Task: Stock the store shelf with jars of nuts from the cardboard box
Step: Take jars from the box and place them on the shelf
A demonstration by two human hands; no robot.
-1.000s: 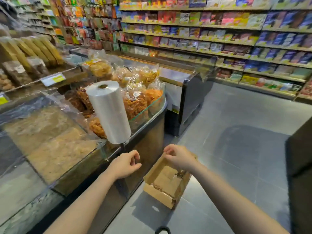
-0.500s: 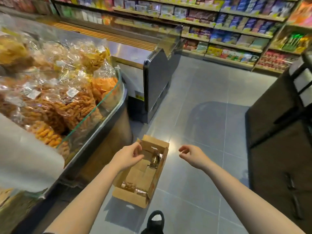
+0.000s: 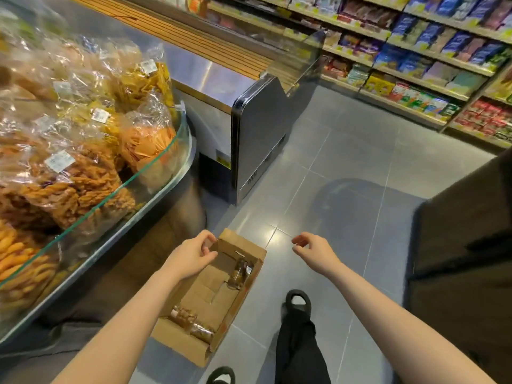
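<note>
An open cardboard box (image 3: 182, 346) lies on the grey floor below me. Inside it one jar of nuts (image 3: 240, 272) stands near the far right wall, and two more jars (image 3: 191, 322) lie at the near end. My left hand (image 3: 191, 256) hovers over the box's far left corner, fingers loosely curled and holding nothing. My right hand (image 3: 313, 249) hangs over the bare floor to the right of the box, fingers apart and empty.
A glass-fronted counter (image 3: 116, 189) piled with bagged snacks runs along the left. A steel chest cabinet (image 3: 257, 139) stands beyond the box. Stocked shelves (image 3: 415, 76) line the far wall. A dark unit (image 3: 465, 245) is at right. My leg and shoe (image 3: 297, 325) are beside the box.
The view has tipped down and moved closer to the box. My right hand moved off the box to the right; my left hand came over the box's far left corner.
</note>
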